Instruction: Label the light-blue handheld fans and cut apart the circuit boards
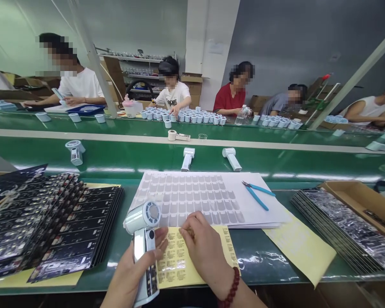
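While my left hand point(128, 268) clamps the fan point(142, 244) beside the label sheet point(186, 281), my right hand point(203, 244) has its fingertips pinched together over that sheet; can't tell if anything's between them. I'd call it mid-step: fan looks unfinished, plenty of labels point(180, 253) left. Status of other fans point(188, 159) on the belt point(131, 157) unclear.

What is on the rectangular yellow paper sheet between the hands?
Rows of dark-printed labels. The right hand and left fingers cover parts of the yellow sheet; anything beneath them cannot be seen.
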The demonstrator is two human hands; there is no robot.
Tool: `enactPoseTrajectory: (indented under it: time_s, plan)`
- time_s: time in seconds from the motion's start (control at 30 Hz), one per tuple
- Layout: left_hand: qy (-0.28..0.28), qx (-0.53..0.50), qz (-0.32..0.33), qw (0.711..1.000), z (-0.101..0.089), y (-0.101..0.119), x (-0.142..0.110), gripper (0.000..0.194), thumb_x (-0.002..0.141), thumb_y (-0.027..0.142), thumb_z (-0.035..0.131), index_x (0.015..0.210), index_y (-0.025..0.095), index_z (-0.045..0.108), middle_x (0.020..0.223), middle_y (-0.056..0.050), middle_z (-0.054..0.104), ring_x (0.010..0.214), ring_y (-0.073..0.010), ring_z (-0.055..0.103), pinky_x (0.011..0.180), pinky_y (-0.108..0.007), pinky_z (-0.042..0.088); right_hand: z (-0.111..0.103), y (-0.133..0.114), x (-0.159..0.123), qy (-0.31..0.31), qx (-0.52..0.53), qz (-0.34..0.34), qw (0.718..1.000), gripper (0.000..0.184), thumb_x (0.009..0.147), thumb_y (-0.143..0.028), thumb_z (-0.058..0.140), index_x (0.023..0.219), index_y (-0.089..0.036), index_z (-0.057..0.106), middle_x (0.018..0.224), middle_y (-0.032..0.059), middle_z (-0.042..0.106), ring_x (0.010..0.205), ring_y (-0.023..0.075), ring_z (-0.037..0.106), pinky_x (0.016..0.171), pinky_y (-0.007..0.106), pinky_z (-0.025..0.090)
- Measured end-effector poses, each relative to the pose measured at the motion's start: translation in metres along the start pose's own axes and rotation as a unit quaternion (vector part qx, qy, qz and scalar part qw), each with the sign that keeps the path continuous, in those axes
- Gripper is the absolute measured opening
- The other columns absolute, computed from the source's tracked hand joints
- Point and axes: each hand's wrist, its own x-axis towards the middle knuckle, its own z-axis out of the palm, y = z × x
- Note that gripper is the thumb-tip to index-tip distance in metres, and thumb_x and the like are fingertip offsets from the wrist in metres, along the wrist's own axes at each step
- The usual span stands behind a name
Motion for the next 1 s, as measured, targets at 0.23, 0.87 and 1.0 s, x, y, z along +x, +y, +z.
enactPoseTrajectory:
  time_s: [0.23, 0.87, 1.0]
  plan:
    - [0.018, -0.027, -0.027, 0.999, 0.011, 0.013, -0.003, 0.03, 0.06, 0.004, 0.083, 0.088, 0.012, 0.075, 0.1, -0.015, 0.079, 0.094, -0.0294, 0.076, 0.087, -0.034, 0.061, -0.025, -0.005, -0.007, -0.033, 0.252, 0.031, 0.967, 0.016, 0.089, -0.034, 0.064, 0.081, -0.021, 0.063, 0.095, 0.0034, 0.061, 0.084, 0.0173, 0.058, 0.066, 0.027, 0.046]
    - [0.022, 0.019, -0.005, 1.0, 0.023, 0.011, -0.006, 0.045, 0.059, 0.02, 0.09, 0.1, 0.014, 0.075, 0.108, -0.014, 0.078, 0.095, -0.0283, 0.075, 0.08, -0.032, 0.06, -0.029, -0.009, -0.007, -0.032, 0.28, 0.037, 0.959, 0.013, 0.089, -0.031, 0.065, 0.079, -0.022, 0.063, 0.092, 0.0016, 0.058, 0.078, 0.0151, 0.055, 0.059, 0.024, 0.042]
    - [0.005, -0.012, -0.028, 1.0, 0.032, 0.019, -0.004, 0.043, 0.072, 0.039, 0.085, 0.107, 0.015, 0.075, 0.094, -0.009, 0.078, 0.075, -0.0211, 0.073, 0.062, -0.025, 0.058, -0.037, -0.031, -0.012, -0.084, 0.351, 0.041, 0.932, 0.012, 0.088, -0.03, 0.066, 0.081, -0.021, 0.062, 0.098, 0.0032, 0.058, 0.086, 0.0165, 0.056, 0.054, 0.022, 0.039]
